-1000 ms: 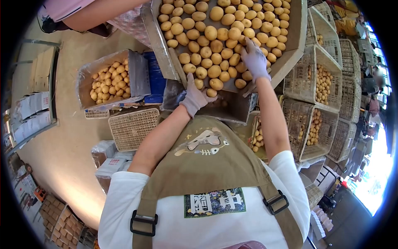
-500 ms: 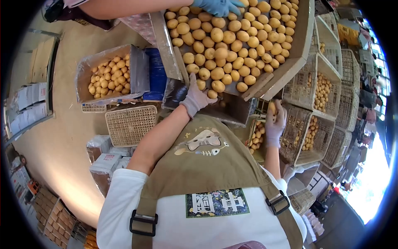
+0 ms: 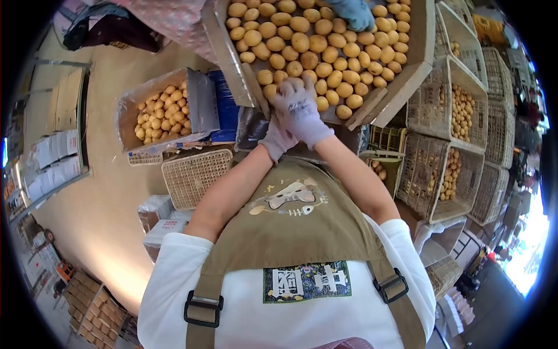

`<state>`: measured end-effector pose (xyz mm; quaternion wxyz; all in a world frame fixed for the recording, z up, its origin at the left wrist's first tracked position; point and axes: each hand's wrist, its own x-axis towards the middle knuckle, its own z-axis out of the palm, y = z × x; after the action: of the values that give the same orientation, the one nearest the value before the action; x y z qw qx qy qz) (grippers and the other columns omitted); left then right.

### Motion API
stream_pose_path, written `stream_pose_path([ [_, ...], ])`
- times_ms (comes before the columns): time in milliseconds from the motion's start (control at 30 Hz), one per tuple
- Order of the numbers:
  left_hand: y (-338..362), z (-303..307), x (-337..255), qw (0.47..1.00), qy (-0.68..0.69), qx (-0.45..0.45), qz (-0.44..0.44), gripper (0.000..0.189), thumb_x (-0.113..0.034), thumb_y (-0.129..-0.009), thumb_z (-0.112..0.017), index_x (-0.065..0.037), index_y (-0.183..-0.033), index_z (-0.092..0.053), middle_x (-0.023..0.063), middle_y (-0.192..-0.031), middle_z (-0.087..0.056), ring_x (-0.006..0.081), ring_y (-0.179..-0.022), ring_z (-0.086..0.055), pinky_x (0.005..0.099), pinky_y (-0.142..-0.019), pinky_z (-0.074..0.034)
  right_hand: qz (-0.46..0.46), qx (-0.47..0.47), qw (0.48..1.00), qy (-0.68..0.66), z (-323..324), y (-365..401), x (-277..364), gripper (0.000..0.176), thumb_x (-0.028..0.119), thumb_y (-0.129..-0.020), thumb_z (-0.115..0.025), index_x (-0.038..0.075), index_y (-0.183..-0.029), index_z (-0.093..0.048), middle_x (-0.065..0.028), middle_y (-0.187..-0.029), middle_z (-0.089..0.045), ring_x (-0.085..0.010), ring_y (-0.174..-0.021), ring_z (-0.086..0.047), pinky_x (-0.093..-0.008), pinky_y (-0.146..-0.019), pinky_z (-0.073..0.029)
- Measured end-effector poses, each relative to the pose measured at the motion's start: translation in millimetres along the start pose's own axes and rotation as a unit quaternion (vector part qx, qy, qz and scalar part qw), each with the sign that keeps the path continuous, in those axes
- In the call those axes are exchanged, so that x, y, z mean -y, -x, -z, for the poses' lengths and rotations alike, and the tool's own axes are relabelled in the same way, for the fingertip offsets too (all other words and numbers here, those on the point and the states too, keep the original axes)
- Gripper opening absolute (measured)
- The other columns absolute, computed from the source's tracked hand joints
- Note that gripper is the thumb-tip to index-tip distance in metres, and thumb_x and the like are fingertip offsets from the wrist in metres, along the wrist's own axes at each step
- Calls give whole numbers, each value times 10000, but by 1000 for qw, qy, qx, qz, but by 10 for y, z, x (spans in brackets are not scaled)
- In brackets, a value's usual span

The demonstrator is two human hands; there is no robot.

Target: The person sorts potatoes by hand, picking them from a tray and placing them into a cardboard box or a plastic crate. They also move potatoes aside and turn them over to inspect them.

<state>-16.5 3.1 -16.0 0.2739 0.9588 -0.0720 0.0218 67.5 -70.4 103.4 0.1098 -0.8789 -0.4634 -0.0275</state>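
Observation:
My right hand (image 3: pixel 301 110), in a pale glove, crosses over my left at the tray's near edge. Its fingers curl down among the yellow, egg-shaped fruits (image 3: pixel 300 42), and whatever they hold is hidden. Underneath, my left hand (image 3: pixel 279 141), also gloved, shows mostly its wrist and heel, with its fingers covered by the right. Many fruits lie spread on the tray, which has raised cardboard-coloured side walls (image 3: pixel 401 98). Against my body, under the tray's opening, sits a dark-lined box (image 3: pixel 251 129).
A co-worker's blue-gloved hand (image 3: pixel 356 13) reaches into the tray's far side. At left stands a lined box (image 3: pixel 203 107) of fruits, near an upturned plastic basket (image 3: pixel 196 177). Crates (image 3: pixel 421 168) holding fruits are stacked at right, beside a greenish crate (image 3: pixel 388 139).
My right hand has moved from the crates at right, where it held a fruit, onto the tray over my left hand. The co-worker's blue glove has shifted right, and their forearm has left the upper-left view.

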Motion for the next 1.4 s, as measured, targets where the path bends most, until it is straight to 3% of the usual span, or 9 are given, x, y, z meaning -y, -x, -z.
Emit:
stream_pose_path([
  [67,-48,52,-54,861,478,-38,170,804,-717,-900,-464,-214,-1509,-314,62,-1525,-390,318,-1401,-359,626,-1113,-268,-80,-42,991,96,-30,-279,-58,470,179,-784,-663,191,-1251,-609,-97,-1345,-541,-307,-1286,-457,-623,-1130,-181],
  [133,-81,39,-130,237,900,-9,365,806,-751,-893,-442,-241,-1503,-311,54,-1515,-400,297,-1418,-326,706,-1079,-226,-54,-170,984,18,130,-372,-155,434,125,-758,-667,179,-1187,-631,-90,-1243,-569,-308,-1224,-489,-611,-1089,-232],
  [233,-49,78,-117,200,913,-5,356,712,-680,-948,-409,-251,-1505,-299,44,-1532,-369,289,-1410,-336,669,-1094,-244,121,-56,991,15,163,-226,-132,171,120,-698,-689,130,-868,-677,-75,-1114,-594,-302,-1148,-533,-638,-1100,-236],
  [500,-129,45,-205,222,913,-39,340,854,-797,-899,-241,-246,-1552,-250,82,-1597,-297,351,-1462,-271,649,-1132,-209,-2,146,977,153,-154,-449,-57,263,215,-847,-632,159,-1098,-686,-69,-1316,-538,-286,-1278,-463,-667,-1131,-174],
  [767,-183,257,-295,219,885,-31,410,897,-846,-859,-259,-249,-1526,-299,58,-1564,-345,336,-1430,-333,671,-1092,-263,-40,61,997,-36,-276,-294,-195,505,318,-707,-782,210,-1182,-648,-55,-1375,-498,-334,-1289,-426,-671,-1112,-169],
  [800,-193,295,-292,242,878,-16,414,930,-868,-838,-258,-242,-1525,-302,61,-1553,-357,339,-1427,-335,667,-1101,-251,-54,-12,994,-89,-322,-192,-269,585,255,-662,-827,144,-1200,-627,-116,-1359,-529,-336,-1303,-451,-561,-1130,-254],
  [967,-173,154,-218,259,867,3,426,961,-886,-818,-250,-240,-1529,-286,103,-1544,-338,355,-1420,-330,678,-1108,-240,-239,-51,910,-336,196,257,-412,465,140,-755,-792,61,-1183,-628,-125,-1191,-650,-253,-1099,-628,-345,-962,-484],
  [1233,-174,208,-192,251,881,26,399,937,-861,-832,-259,-224,-1518,-300,75,-1517,-359,290,-1422,-310,696,-1084,-232,-320,-94,778,-532,417,603,-361,478,114,-783,-779,38,-1219,-598,-111,-1180,-640,-195,-1011,-644,-326,-899,-518],
  [1400,-148,186,-161,261,894,42,362,951,-847,-838,-258,-211,-1544,-270,73,-1585,-295,296,-1463,-260,680,-1105,-212,-286,-127,586,-748,518,641,-309,514,-14,-853,-652,59,-1336,-493,-112,-1295,-576,-207,-971,-666,-344,-879,-549],
])
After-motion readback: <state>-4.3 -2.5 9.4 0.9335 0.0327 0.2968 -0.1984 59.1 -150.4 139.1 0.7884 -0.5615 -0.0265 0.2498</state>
